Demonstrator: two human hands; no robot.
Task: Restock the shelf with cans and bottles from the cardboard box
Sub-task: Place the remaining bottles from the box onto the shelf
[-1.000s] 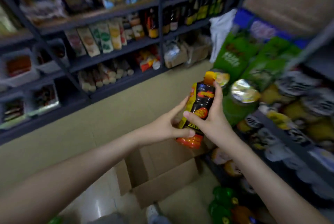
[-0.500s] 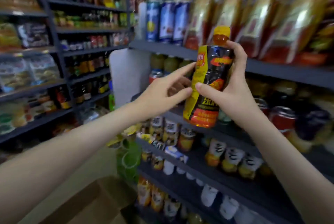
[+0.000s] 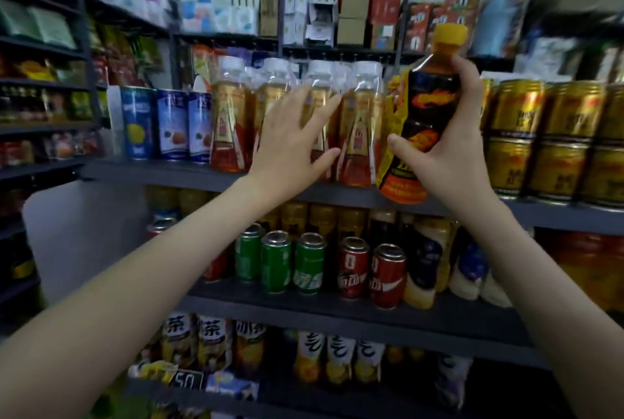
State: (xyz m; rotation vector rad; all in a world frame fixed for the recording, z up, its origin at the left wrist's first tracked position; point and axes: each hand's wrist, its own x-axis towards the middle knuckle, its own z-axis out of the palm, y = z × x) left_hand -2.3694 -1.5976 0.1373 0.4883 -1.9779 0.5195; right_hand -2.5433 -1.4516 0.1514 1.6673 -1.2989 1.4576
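Observation:
My right hand grips a dark bottle with an orange cap and a black, yellow and orange label, held upright in front of the upper dark shelf. My left hand is spread with straight fingers in front of a row of clear tea bottles with white caps on that shelf; whether it touches them I cannot tell. The held bottle is just right of that row and left of stacked gold cans. The cardboard box is out of view.
Blue cans stand at the shelf's left end. The shelf below holds green cans, red cans and pale bottles. Lower still stand yellow tea bottles. Boxes sit on top. Another shelving unit stands at left.
My view rose from the box on the floor to the upper shelf. The bottle went up with my right hand, and my left hand let go of it and reached toward the tea bottles.

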